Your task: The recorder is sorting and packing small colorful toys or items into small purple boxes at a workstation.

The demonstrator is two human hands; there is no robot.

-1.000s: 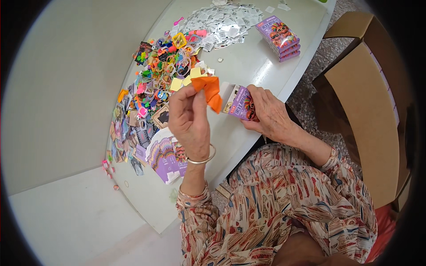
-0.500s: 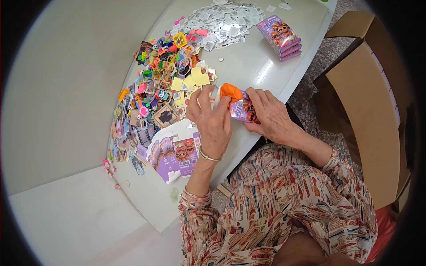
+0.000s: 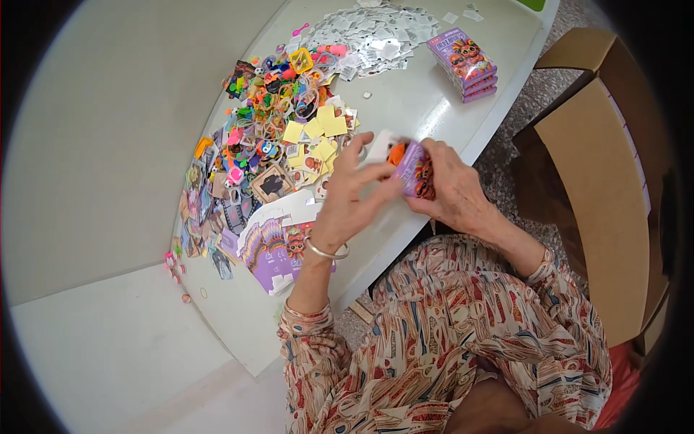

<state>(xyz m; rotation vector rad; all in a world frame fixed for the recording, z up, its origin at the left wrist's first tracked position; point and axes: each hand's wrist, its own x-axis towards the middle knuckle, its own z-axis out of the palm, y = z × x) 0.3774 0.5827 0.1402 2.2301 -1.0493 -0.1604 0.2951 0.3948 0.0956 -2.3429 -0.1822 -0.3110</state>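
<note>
My right hand (image 3: 454, 184) grips a small purple printed box (image 3: 414, 172) above the near edge of the table. Its white end flap (image 3: 379, 148) stands open. Something soft and orange (image 3: 396, 153) shows at that opening; its kind is unclear. My left hand (image 3: 354, 199), with a bangle at the wrist, has its fingers spread apart beside the box, and a fingertip reaches its open end. Slight blur hides whether that finger touches. Below the left hand lie fanned flat purple cartons (image 3: 271, 246).
Left of my hands spreads a heap of small colourful toys (image 3: 275, 108), with yellow cards (image 3: 329, 123) at its edge. Small white packets (image 3: 365, 36) are piled at the back. A stack of filled-looking purple boxes (image 3: 466, 61) stands far right. A large cardboard carton (image 3: 593, 202) is beside the table.
My left fingers have come away from the orange thing and spread out. The box has turned more upright in my right hand, and the orange thing now sits lower in its opening.
</note>
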